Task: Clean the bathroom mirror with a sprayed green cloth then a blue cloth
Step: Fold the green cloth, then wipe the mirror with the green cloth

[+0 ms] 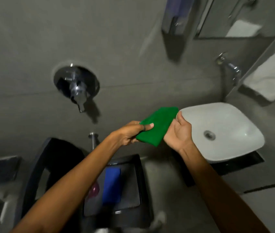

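Note:
A folded green cloth (157,126) is held in the air in front of the grey wall, just left of the sink. My left hand (130,132) pinches its near left edge with thumb on top. My right hand (179,132) is palm-up against the cloth's right side, fingers behind it. A folded blue cloth (112,185) lies on a dark tray-like seat (133,189) below my arms, next to a pinkish round object (94,190). The mirror (244,17) is at the top right, blurred.
A white square basin (231,125) stands on a dark shelf at the right, a chrome tap (231,68) above it. A chrome wall valve (77,84) sits at centre left. White towels (273,76) hang at the right edge. A wall dispenser (175,24) is at the top.

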